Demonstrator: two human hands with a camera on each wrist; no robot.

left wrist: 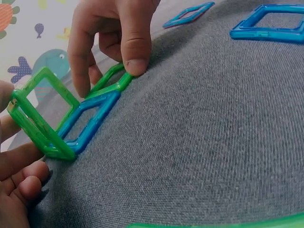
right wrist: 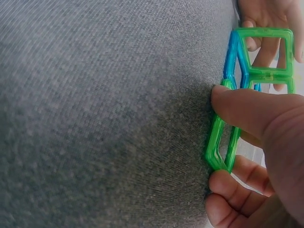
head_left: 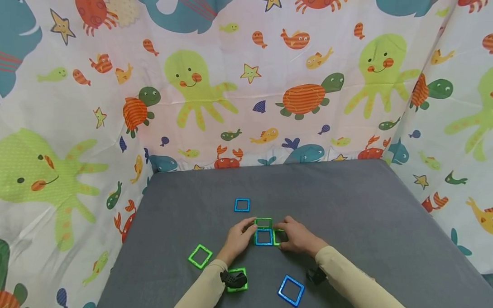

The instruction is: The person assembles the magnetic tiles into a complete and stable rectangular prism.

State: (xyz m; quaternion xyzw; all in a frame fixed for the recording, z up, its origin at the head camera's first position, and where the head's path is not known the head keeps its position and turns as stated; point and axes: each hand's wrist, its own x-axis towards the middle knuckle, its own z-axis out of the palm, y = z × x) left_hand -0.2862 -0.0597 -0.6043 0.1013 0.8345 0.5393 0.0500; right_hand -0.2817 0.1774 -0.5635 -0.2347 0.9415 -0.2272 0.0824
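Observation:
A blue square magnetic tile [head_left: 264,237] lies flat, joined to green tiles. One green tile [head_left: 263,223] stands upright at its back edge, and another green tile [left wrist: 38,126] rises along its left side. My left hand [head_left: 238,239] holds that left green tile from outside, fingertips at its upper corner and lower edge. On the other side, my right hand [head_left: 298,237] pinches a green tile [right wrist: 216,142] between thumb and fingers. This tile meets the blue one's right edge and tilts slightly in the left wrist view.
A loose blue tile [head_left: 242,205] lies behind the joined tiles, and another blue tile [head_left: 291,291] in front. A green tile [head_left: 200,256] sits at the left. More green [head_left: 237,287] lies partly under the left wrist's strap. A patterned curtain [head_left: 248,104] borders the grey table [head_left: 179,201].

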